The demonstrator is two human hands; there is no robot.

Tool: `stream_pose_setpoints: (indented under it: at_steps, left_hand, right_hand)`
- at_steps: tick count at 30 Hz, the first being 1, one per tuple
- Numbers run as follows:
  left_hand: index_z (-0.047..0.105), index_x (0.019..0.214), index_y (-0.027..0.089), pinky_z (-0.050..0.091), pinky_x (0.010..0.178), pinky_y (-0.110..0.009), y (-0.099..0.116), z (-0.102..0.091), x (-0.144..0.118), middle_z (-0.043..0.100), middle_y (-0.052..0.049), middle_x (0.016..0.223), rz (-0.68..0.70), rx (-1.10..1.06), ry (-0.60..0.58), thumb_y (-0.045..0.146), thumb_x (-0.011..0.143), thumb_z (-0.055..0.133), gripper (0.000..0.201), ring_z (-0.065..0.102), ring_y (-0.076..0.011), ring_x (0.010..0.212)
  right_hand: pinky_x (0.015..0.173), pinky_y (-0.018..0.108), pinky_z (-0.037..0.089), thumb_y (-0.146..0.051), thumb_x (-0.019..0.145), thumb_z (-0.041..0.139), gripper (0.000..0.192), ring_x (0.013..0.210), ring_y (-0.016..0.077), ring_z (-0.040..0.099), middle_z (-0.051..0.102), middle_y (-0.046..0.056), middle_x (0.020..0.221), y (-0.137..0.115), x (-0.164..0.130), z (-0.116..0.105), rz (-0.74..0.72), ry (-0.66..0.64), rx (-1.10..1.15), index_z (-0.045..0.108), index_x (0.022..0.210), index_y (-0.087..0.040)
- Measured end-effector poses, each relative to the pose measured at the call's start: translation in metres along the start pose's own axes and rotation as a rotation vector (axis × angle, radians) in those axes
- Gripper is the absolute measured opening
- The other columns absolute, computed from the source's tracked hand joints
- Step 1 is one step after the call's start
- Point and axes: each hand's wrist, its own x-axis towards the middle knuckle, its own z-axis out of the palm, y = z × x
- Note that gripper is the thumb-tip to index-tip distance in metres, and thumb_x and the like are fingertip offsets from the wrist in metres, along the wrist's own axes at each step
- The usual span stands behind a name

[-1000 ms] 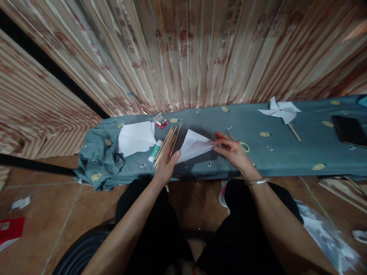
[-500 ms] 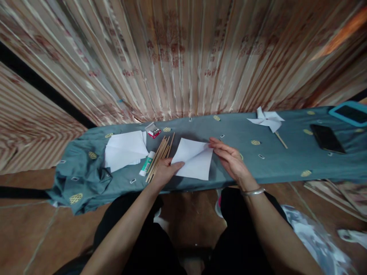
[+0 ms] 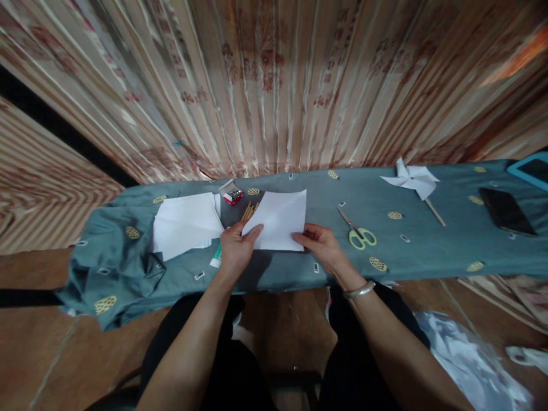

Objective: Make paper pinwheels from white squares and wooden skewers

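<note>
A white sheet of paper (image 3: pixel 279 220) with a faint crease is held above the cloth-covered surface. My left hand (image 3: pixel 237 244) grips its left edge, thumb on top. At the lower right edge, my right hand (image 3: pixel 319 242) pinches it between thumb and fingers. Behind the sheet and left hand, a bundle of wooden sticks (image 3: pixel 249 211) is partly hidden. Most of a green and white glue stick (image 3: pixel 216 257) is covered by my left hand. To the right of my right hand lie scissors (image 3: pixel 359 234) with light green handles.
A stack of white paper (image 3: pixel 186 222) lies on the left, beside an open small red box (image 3: pixel 232 193). Right of the scissors are a white paper pinwheel (image 3: pixel 414 180) on a stick, a black phone (image 3: pixel 507 211) and a blue-framed device (image 3: pixel 531 170). A clear plastic bag (image 3: pixel 466 359) rests on the floor.
My right hand has moved in and down to pinch the paper's lower right edge. The sheet is raised and turned slightly. The scissors, hidden before, now show.
</note>
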Motion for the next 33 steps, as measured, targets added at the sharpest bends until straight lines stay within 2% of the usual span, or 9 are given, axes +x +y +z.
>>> stream_pose_setpoints:
  at_steps: [3,5,9,12,18,25,29,31,33]
  left_hand:
    - [0.077,0.091,0.015,0.053,0.064,-0.03,0.003,0.001,0.003,0.077,-0.006,0.084,-0.019,-0.027,-0.031,0.045,0.071,0.071,0.037,0.069,-0.0237,0.076]
    - [0.077,0.088,0.015,0.052,0.062,-0.029,0.005,0.002,0.006,0.076,-0.005,0.081,-0.041,-0.052,-0.095,0.045,0.07,0.071,0.036,0.068,-0.0224,0.073]
    - [0.076,0.076,0.014,0.046,0.052,-0.025,0.006,0.005,0.01,0.07,-0.002,0.065,-0.079,-0.072,-0.169,0.05,0.069,0.071,0.037,0.06,-0.0169,0.059]
    - [0.074,0.069,0.014,0.041,0.048,-0.023,0.005,0.012,0.009,0.064,0.001,0.058,-0.104,-0.041,-0.176,0.049,0.069,0.071,0.035,0.054,-0.0136,0.053]
    - [0.075,0.075,0.012,0.042,0.05,-0.024,0.014,0.028,0.001,0.067,-0.002,0.064,-0.167,-0.075,-0.26,0.048,0.067,0.073,0.036,0.057,-0.0154,0.056]
    - [0.071,0.068,0.013,0.048,0.056,-0.026,0.023,0.038,-0.001,0.066,-0.004,0.061,-0.127,-0.036,-0.22,0.046,0.075,0.067,0.033,0.062,-0.0194,0.062]
    - [0.072,0.07,0.014,0.051,0.059,-0.027,0.016,0.04,0.003,0.07,-0.005,0.066,-0.077,-0.046,-0.193,0.044,0.074,0.069,0.03,0.065,-0.021,0.066]
    - [0.074,0.074,0.015,0.052,0.063,-0.029,0.012,0.038,0.007,0.073,-0.005,0.072,-0.038,-0.052,-0.177,0.041,0.072,0.07,0.027,0.067,-0.0217,0.07]
    - [0.076,0.082,0.016,0.054,0.071,-0.031,0.01,0.035,0.011,0.076,-0.005,0.08,0.006,-0.025,-0.137,0.039,0.072,0.071,0.025,0.069,-0.0226,0.077]
  right_hand:
    - [0.05,0.024,0.037,-0.046,0.052,0.084,0.036,0.052,0.01,0.049,0.066,-0.003,0.06,0.002,0.003,-0.002,-0.06,0.029,-0.039,0.07,0.07,-0.018]
    - [0.05,0.024,0.036,-0.046,0.054,0.082,0.034,0.052,0.0094,0.047,0.064,-0.003,0.058,0.002,0.003,-0.004,-0.119,0.043,-0.082,0.07,0.069,-0.018]
    - [0.05,0.024,0.035,-0.046,0.061,0.079,0.03,0.052,0.0093,0.046,0.062,-0.004,0.057,-0.001,-0.002,-0.008,-0.218,0.078,-0.187,0.071,0.068,-0.017]
    - [0.051,0.025,0.041,-0.049,0.06,0.081,0.034,0.054,0.0114,0.053,0.069,-0.001,0.063,-0.006,-0.006,-0.011,-0.181,0.08,-0.083,0.072,0.072,-0.018]
    - [0.062,0.032,0.054,-0.041,0.05,0.09,0.042,0.064,0.0171,0.066,0.077,0.001,0.079,-0.016,-0.006,-0.018,-0.099,0.189,0.231,0.076,0.085,-0.022]
    - [0.063,0.035,0.055,-0.043,0.049,0.09,0.04,0.062,0.0176,0.065,0.077,0.002,0.077,-0.012,-0.006,-0.016,-0.123,0.214,0.202,0.075,0.08,-0.022]
    - [0.071,0.036,0.055,-0.056,0.07,0.074,0.04,0.075,0.0217,0.068,0.077,0.005,0.086,-0.015,-0.004,-0.035,-0.245,0.262,-0.046,0.074,0.09,-0.021]
    - [0.082,0.038,0.053,-0.054,0.083,0.059,0.038,0.086,0.0234,0.068,0.076,0.008,0.096,-0.018,-0.003,-0.054,-0.377,0.386,-0.346,0.072,0.096,-0.02]
    - [0.089,0.041,0.05,-0.042,0.09,0.051,0.036,0.093,0.0261,0.067,0.074,0.012,0.106,-0.018,-0.004,-0.074,-0.395,0.488,-0.787,0.07,0.109,-0.018]
